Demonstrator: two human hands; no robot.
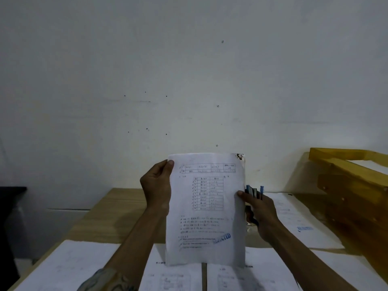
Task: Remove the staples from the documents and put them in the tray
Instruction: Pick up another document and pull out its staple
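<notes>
Bottom, white loose sheets (84, 261) lie on the light wooden desk (117, 206). Mid-frame a white printed document (205, 217) stands upright, left grip (157, 185) clasping its left edge, right grip (260, 211) pinching its right edge with a blue-black staple remover (254, 191). Farther right, a yellow wooden tray (346, 164)

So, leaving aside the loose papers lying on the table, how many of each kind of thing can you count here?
hands: 2, left hand and right hand
held document: 1
staple remover: 1
wooden tray: 1
Total: 5
</notes>
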